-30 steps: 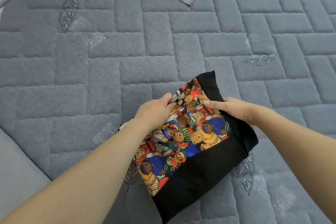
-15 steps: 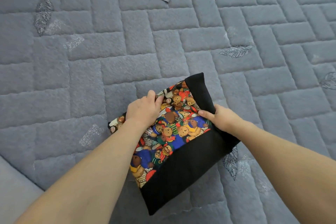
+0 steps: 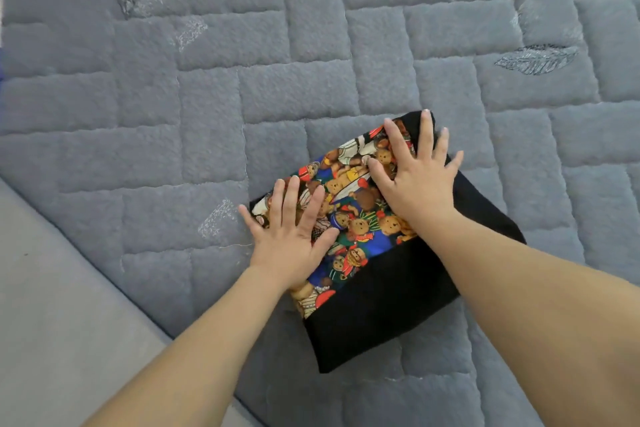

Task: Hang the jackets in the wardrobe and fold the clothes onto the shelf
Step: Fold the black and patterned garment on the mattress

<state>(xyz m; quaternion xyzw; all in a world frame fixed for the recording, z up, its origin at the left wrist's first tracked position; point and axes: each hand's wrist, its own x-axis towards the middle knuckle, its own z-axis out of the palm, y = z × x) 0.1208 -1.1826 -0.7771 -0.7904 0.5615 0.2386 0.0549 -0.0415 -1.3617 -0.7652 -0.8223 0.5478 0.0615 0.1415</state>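
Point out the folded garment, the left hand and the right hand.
folded garment (image 3: 391,305): head view, black lower panel.
left hand (image 3: 289,246): head view, back of hand.
right hand (image 3: 417,180): head view, back of hand.

A grey quilted bed cover, stitched in brick-like blocks with leaf motifs, fills the view. On it, toward five o'clock of centre, lies a folded garment, black with a teddy-bear print panel, flat on the quilting. A smooth grey edge runs at eight o'clock.

The folded garment is matt woven cloth, part plain black, part printed with bears. Beneath it, the quilted bedspread looks plush and fuzzy.
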